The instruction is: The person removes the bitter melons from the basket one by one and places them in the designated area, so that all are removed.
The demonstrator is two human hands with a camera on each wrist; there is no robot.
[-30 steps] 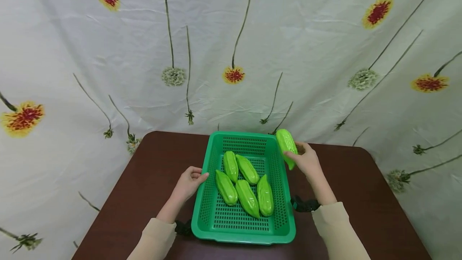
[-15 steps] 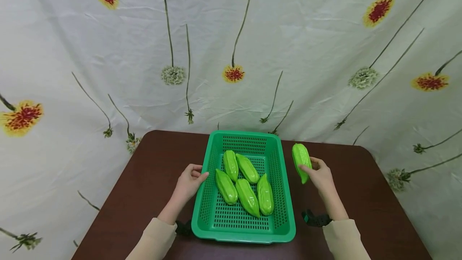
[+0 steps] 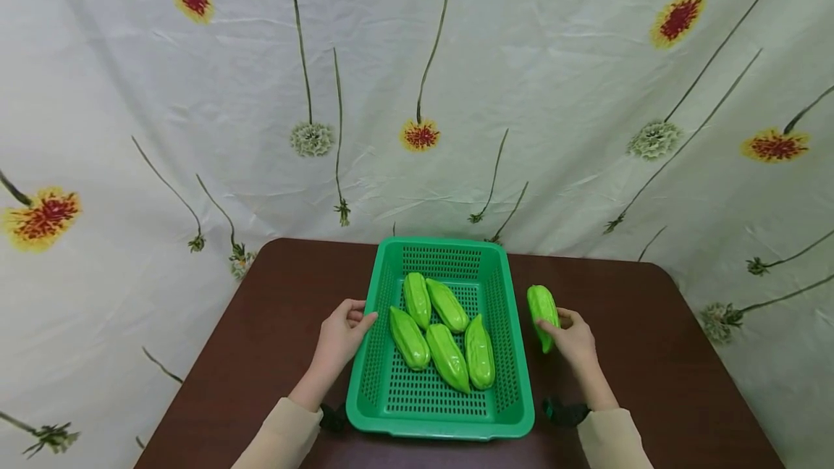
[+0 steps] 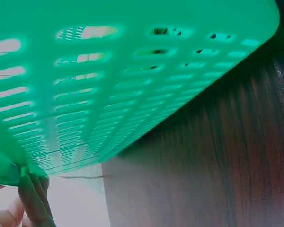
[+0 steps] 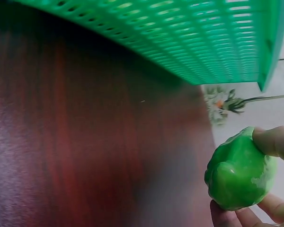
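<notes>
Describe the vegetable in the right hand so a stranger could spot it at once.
On the dark table stands a green basket. Just to its right, the right hand holds a bright green vegetable. Unlike the five similar ones in the basket, it alone is outside.

The right hand is carrying a green vegetable away from the basket's rim, lowering it toward the desk.

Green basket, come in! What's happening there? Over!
Left hand holds basket rim. Right hand holds green vegetable, outside basket. Five more inside. Nothing visibly blocking.
</notes>
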